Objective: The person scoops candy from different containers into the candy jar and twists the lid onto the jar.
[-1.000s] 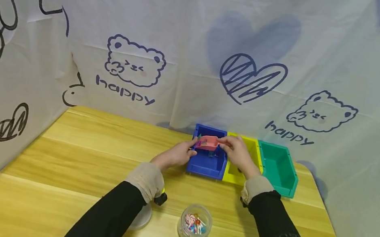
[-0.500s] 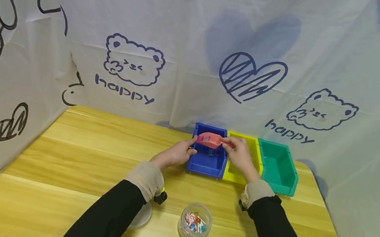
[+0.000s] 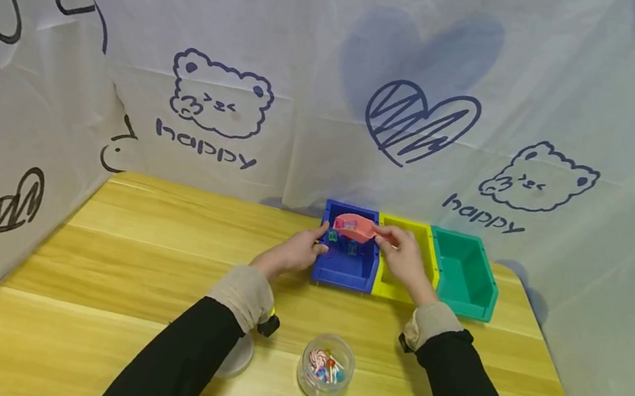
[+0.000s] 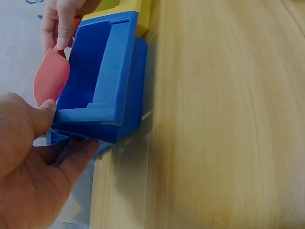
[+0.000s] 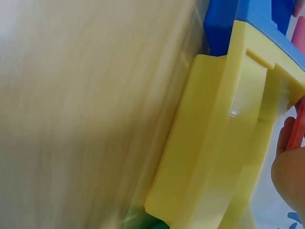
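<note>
My right hand pinches the handle of a pink scoop, held over the blue bin. Inside the scoop lies a small magenta piece. Two small teal pieces, one a teal piece near the middle, show in the blue bin below the scoop. My left hand grips the bin's left side. In the left wrist view the thumb lies at the rim and the other fingers are on the outside of the wall. The right wrist view catches only part of the right hand and a red handle.
A yellow bin and a green bin stand right of the blue one, in a row by the sheet-covered wall. Nearer on the wooden table are a clear jar of lollipops and candies and a white round lid, partly under the left sleeve.
The scoop has shifted slightly right and away, with its tilt changed. A teal piece that was at its tip now shows in the blue bin. The left hand stays on the bin.
</note>
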Available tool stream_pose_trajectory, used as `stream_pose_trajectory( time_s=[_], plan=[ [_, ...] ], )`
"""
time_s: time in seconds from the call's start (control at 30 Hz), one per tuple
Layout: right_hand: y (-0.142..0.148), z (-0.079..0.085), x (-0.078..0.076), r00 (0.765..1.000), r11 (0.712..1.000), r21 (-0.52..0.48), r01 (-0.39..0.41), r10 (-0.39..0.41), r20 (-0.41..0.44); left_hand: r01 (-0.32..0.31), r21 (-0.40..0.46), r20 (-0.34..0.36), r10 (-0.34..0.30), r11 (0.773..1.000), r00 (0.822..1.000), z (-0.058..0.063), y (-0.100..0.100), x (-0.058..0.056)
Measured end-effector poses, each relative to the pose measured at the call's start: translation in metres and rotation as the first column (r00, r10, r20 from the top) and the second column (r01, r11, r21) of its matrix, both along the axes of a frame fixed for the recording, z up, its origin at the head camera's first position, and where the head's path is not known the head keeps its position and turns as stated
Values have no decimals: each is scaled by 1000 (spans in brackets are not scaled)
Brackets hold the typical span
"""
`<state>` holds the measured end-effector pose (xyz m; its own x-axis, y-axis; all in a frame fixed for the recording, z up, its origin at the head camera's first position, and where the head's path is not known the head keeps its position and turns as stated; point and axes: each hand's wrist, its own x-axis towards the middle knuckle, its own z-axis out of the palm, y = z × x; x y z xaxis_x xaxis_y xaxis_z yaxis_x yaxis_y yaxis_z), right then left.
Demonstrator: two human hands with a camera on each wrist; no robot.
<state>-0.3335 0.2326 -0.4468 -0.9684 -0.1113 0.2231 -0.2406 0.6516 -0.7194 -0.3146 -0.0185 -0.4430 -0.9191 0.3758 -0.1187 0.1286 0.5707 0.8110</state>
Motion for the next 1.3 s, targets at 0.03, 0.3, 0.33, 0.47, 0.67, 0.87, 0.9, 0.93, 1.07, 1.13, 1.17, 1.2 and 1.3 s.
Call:
stream_pose_trajectory(
  time_s=[0.03,0.3,0.33,0.47,0.67,0.87,0.9,0.93,1.07,1.13,1.17,1.2,1.3],
  plan=[
    [0,2,1,1000,1000,-8,9,-9,3,-4,5,2,4,1000,1000,0,0,0],
    [-1,20,14,999,999,-45,29,-31,-43,-43,78,-19,45,996,999,-3,-5,0],
    [-1,24,17,998,998,-50,26,-29,-56,-44,91,-19,46,995,999,-2,-6,0],
    [-1,37,31,993,998,-53,16,-22,-116,-50,118,-34,55,992,998,1,-8,0],
    [5,52,56,982,998,-58,-14,3,-190,-79,148,-94,93,986,991,7,-12,9],
    [12,61,79,984,992,-100,-71,53,-170,-19,321,-152,72,947,986,18,-16,35],
    [13,62,83,985,991,-105,-79,61,-163,-1,355,-165,64,935,984,19,-17,40],
    [14,63,87,985,991,-107,-86,69,-158,17,385,-175,55,923,983,20,-19,46],
    [17,65,104,983,992,-73,-100,87,-164,90,466,-214,13,880,977,24,-24,68],
    [19,64,111,980,994,-44,-104,95,-174,123,482,-226,-13,867,974,24,-27,79],
    [19,64,115,979,994,-28,-106,99,-180,142,488,-231,-29,861,973,24,-28,84],
    [20,63,119,977,994,-18,-111,105,-187,159,493,-234,-46,855,971,24,-30,88],
    [23,60,129,970,991,-1,-132,129,-207,194,489,-242,-82,850,967,20,-32,100]
  ],
)
